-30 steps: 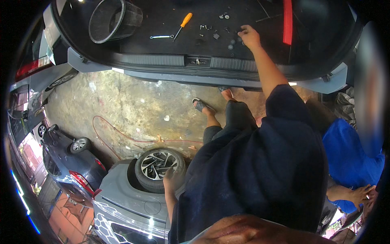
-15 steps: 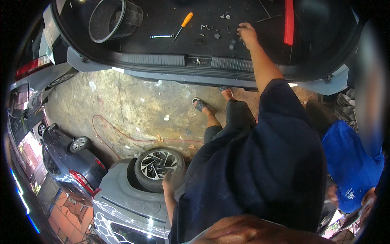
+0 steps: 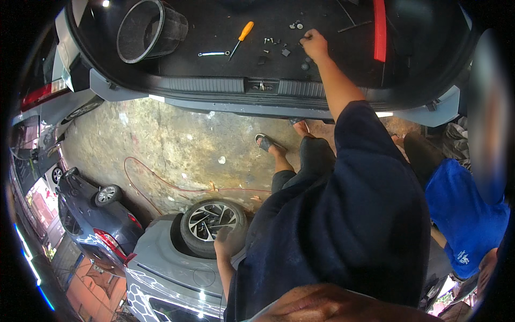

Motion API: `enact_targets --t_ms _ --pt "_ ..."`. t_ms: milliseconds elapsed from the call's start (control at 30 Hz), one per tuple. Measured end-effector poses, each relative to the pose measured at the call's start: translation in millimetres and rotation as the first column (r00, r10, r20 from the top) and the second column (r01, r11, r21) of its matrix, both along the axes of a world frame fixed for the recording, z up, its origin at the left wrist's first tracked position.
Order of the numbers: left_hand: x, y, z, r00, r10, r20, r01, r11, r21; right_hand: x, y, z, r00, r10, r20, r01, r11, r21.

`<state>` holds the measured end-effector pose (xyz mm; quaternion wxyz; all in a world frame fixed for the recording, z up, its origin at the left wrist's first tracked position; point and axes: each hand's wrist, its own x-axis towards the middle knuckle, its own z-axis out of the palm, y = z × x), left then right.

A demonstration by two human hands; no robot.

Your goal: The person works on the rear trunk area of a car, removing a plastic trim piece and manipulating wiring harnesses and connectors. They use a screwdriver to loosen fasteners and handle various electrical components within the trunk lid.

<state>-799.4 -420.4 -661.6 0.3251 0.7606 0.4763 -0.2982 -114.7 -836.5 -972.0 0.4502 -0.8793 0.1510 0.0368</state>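
Note:
My right hand [image 3: 314, 45] reaches into the open trunk of a car, low over its black floor [image 3: 209, 32]. Its fingers are drawn together, and anything between them is too small to make out. Close by lie small clips and screws [image 3: 270, 41], a square dark piece [image 3: 285, 52], a round black cap [image 3: 305, 66] and a few light round fasteners [image 3: 299, 26]. Further left are an orange-handled screwdriver [image 3: 246, 31] and a combination wrench [image 3: 213, 53]. My left hand [image 3: 229, 241] hangs low by my side, blurred, its fingers unclear; it appears in front of a wheel [image 3: 206, 222].
A black bucket [image 3: 179, 29] lies tipped in the trunk's left part. To the right are a red strip [image 3: 380, 32] and a thin dark rod [image 3: 354, 26]. A red hose [image 3: 177, 187] crosses the concrete floor. Someone in a blue shirt [image 3: 461, 201] crouches at right.
My right hand has shifted a little left across the trunk floor, nearer the small parts. The left hand stays in about the same place. The person in blue has moved an arm slightly.

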Motion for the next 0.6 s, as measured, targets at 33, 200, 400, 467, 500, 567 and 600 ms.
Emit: enact_targets --t_ms 33,200,400,467,500,567,600 --pt "-1.6 0.5 -0.6 1.000 0.003 0.022 -0.003 1.000 -0.001 -0.9 -3.7 1.0 0.998 -0.061 0.029 0.059 0.996 0.069" --pt "-9.3 -2.5 -7.2 0.998 0.027 -0.049 -0.028 1.000 -0.007 6.0 -29.6 2.2 0.965 -0.196 -0.175 0.251 0.884 0.395" --pt "2.9 0.1 -2.9 0.997 0.033 -0.073 -0.034 0.999 -0.016 -4.1 -20.9 9.7 0.997 0.011 -0.074 0.016 0.937 0.350" --pt "5.0 0.3 2.0 0.998 -0.006 -0.064 0.003 0.999 -0.039 -8.2 -3.4 24.2 0.976 0.206 -0.073 -0.204 0.978 0.042" --pt "16.7 -6.2 3.0 0.998 0.022 -0.064 -0.024 0.999 -0.032 -7.5 6.9 38.2 0.956 0.258 -0.142 -0.270 0.960 -0.078" --pt "38.3 -18.2 12.3 0.995 0.075 -0.071 -0.076 0.997 -0.012 -10.2 24.8 50.1 0.943 0.317 -0.103 -0.333 0.905 -0.266" --pt "36.9 -16.6 11.3 0.996 0.068 -0.062 -0.067 0.998 0.011 -11.1 32.1 51.9 0.933 0.348 -0.090 -0.356 0.865 -0.354"
